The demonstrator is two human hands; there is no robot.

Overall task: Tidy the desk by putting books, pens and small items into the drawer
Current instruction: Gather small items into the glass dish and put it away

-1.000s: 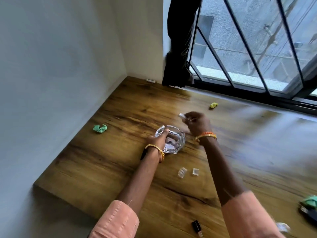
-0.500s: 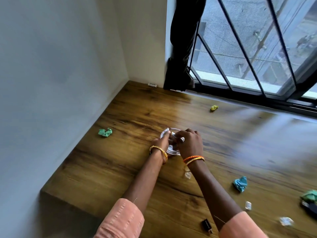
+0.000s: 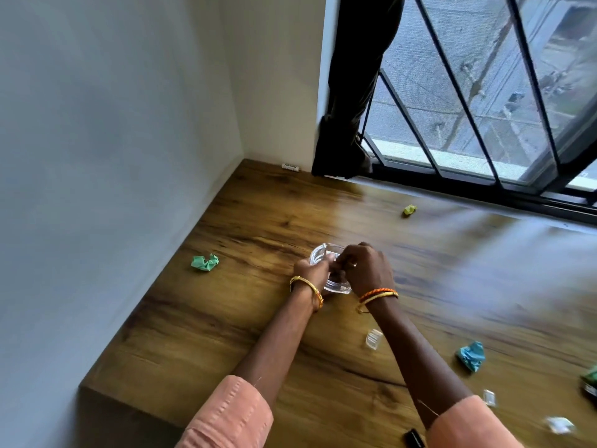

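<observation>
Since a second ago, right hand (image 3: 366, 270) has come back over the glass dish (image 3: 336, 284) on the worktop (image 3: 245, 334), fingers curled; whether it pinches anything is unclear. Left hand (image 3: 315, 270) grips the dish's near rim.

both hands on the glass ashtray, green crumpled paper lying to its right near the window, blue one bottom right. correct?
One error: in the head view the green crumpled paper lies to the left of the glass ashtray, towards the wall, not to its right by the window. The rest holds: left hand and right hand are at the ashtray, and the blue crumpled paper is bottom right.
</observation>
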